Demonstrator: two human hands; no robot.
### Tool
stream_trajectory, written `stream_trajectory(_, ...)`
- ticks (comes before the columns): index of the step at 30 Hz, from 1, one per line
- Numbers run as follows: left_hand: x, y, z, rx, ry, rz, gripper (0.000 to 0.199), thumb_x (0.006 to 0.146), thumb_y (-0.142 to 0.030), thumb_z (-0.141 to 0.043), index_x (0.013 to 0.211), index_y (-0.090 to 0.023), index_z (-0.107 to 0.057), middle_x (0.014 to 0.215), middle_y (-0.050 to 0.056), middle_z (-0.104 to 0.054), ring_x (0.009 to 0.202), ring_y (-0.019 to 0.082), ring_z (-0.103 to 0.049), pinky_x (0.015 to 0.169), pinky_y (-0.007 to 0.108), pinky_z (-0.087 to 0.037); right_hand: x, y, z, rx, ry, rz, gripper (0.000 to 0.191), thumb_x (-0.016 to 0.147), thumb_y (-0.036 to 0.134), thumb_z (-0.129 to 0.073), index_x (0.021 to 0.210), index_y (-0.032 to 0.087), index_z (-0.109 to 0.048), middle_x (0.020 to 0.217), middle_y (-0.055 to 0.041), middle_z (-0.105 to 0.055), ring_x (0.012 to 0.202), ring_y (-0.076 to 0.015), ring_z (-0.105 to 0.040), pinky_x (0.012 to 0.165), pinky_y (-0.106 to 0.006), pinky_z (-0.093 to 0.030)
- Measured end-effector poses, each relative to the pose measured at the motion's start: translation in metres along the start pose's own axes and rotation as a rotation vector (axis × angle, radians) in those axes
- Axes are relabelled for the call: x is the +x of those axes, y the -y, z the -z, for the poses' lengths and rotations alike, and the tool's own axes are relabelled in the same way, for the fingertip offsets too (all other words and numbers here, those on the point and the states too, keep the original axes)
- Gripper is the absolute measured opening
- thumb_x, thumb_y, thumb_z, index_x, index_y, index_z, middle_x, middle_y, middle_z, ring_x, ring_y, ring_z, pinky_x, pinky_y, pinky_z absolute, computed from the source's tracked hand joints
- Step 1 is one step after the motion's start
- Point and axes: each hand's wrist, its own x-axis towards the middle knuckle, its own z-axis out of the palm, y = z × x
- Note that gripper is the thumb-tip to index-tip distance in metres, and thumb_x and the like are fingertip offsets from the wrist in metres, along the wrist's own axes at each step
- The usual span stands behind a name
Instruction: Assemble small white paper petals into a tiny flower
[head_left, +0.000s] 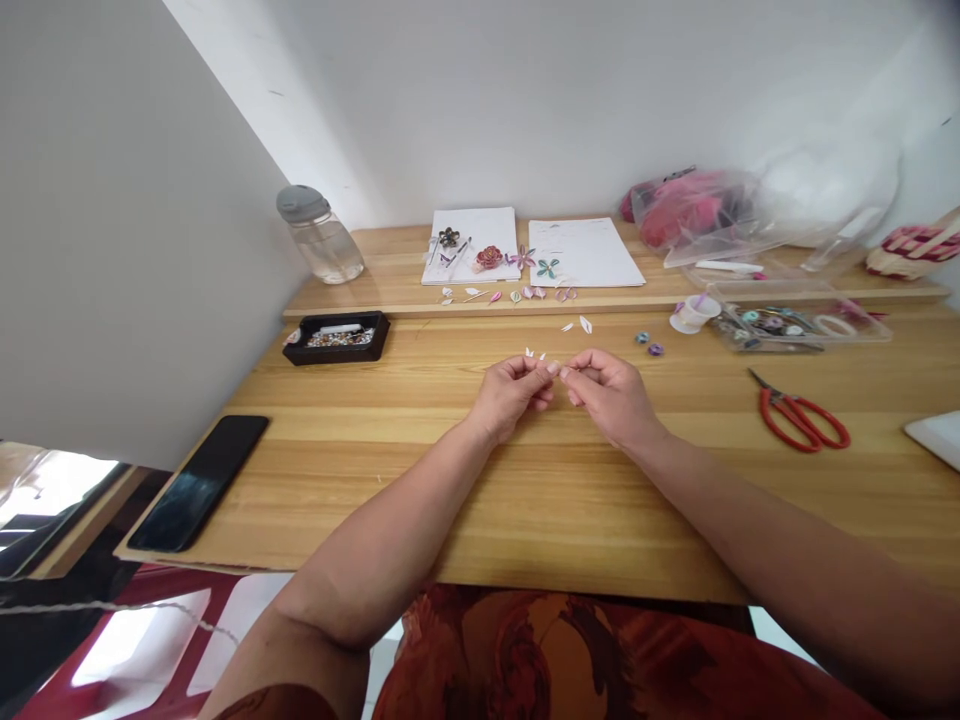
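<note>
Pale wooden worktop against a white wall: left hand and right hand meet fingertip to fingertip at its middle, each grip pinched closed on a tiny white paper piece; red-handled scissors lie well right

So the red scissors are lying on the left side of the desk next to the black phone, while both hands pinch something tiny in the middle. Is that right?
Not quite. The head view shows the red scissors on the right side of the desk, far from the black phone, which lies at the left edge. The rest holds: the left hand and right hand meet in the middle, pinching something tiny.
</note>
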Motion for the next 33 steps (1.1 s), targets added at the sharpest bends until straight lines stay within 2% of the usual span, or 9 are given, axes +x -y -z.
stream_trajectory(4,0.0001,0.0008,0.0009,-0.005,0.008,-0.005,0.037,0.064,-0.036,-0.087,0.076,-0.011,-0.063,0.062,-0.001,-0.060,0.053,0.007,-0.055,0.050,0.020,-0.042,0.0010,-0.0019,0.0006,0.017,-0.003,0.002,0.025,0.078,0.040,-0.073,0.073,0.020,-0.059,0.051,0.0051,-0.053,0.046,-0.0083,-0.041,0.045,-0.023,-0.028)
stream_trajectory(11,0.0003,-0.0018,-0.0002,-0.045,0.041,0.067,0.023,0.066,-0.016,-0.079,0.084,-0.011,-0.066,0.072,0.002,-0.065,0.056,0.009,-0.059,0.056,0.022,-0.047,0.0055,-0.0049,0.0043,0.085,-0.033,-0.006,0.025,0.076,0.040,-0.075,0.074,0.020,-0.059,0.052,0.0054,-0.052,0.046,-0.0084,-0.041,0.044,-0.023,-0.027)
stream_trajectory(15,-0.0002,-0.0035,-0.0011,-0.076,0.021,0.097,0.028,0.070,-0.029,-0.081,0.084,-0.011,-0.065,0.075,0.003,-0.065,0.054,0.009,-0.060,0.052,0.022,-0.045,0.0054,-0.0060,0.0044,0.096,-0.023,-0.009,0.025,0.076,0.039,-0.075,0.075,0.021,-0.059,0.052,0.0054,-0.052,0.046,-0.0084,-0.041,0.044,-0.023,-0.026)
stream_trajectory(18,-0.0010,-0.0023,-0.0011,-0.061,0.016,0.062,0.041,0.064,-0.042,-0.087,0.080,-0.012,-0.063,0.075,0.002,-0.064,0.052,0.007,-0.058,0.049,0.020,-0.043,0.0043,-0.0063,0.0028,0.083,-0.008,-0.012,0.023,0.077,0.039,-0.075,0.075,0.020,-0.060,0.052,0.0056,-0.052,0.046,-0.0081,-0.040,0.045,-0.023,-0.026)
stream_trajectory(21,-0.0013,0.0007,-0.0011,-0.024,-0.002,0.025,0.047,0.055,-0.042,-0.091,0.077,-0.012,-0.063,0.068,-0.001,-0.061,0.050,0.005,-0.054,0.047,0.019,-0.041,0.0030,-0.0044,0.0009,0.078,0.001,-0.023,0.022,0.077,0.037,-0.075,0.073,0.020,-0.060,0.051,0.0056,-0.051,0.046,-0.0079,-0.040,0.044,-0.023,-0.026)
stream_trajectory(23,-0.0011,0.0024,-0.0011,-0.007,-0.012,0.013,0.045,0.055,-0.041,-0.092,0.074,-0.012,-0.063,0.063,-0.002,-0.059,0.050,0.005,-0.052,0.047,0.018,-0.040,0.0026,-0.0024,0.0000,0.095,0.002,-0.031,0.022,0.075,0.036,-0.075,0.072,0.020,-0.060,0.051,0.0055,-0.051,0.046,-0.0077,-0.040,0.044,-0.023,-0.026)
stream_trajectory(29,-0.0008,-0.0001,-0.0009,-0.010,0.012,0.043,0.033,0.064,-0.031,-0.087,0.074,-0.011,-0.064,0.065,-0.001,-0.062,0.049,0.005,-0.053,0.047,0.018,-0.041,0.0040,-0.0004,0.0003,0.142,-0.016,-0.055,0.027,0.071,0.040,-0.078,0.071,0.020,-0.059,0.051,0.0053,-0.050,0.045,-0.0072,-0.039,0.042,-0.022,-0.025)
stream_trajectory(33,-0.0006,-0.0046,-0.0021,-0.023,-0.034,0.104,0.025,0.079,-0.033,-0.076,0.078,-0.011,-0.063,0.068,0.002,-0.064,0.049,0.007,-0.057,0.046,0.019,-0.043,0.0042,0.0011,0.0000,0.146,-0.030,-0.058,0.029,0.070,0.040,-0.079,0.070,0.020,-0.058,0.051,0.0055,-0.051,0.045,-0.0068,-0.039,0.041,-0.022,-0.024)
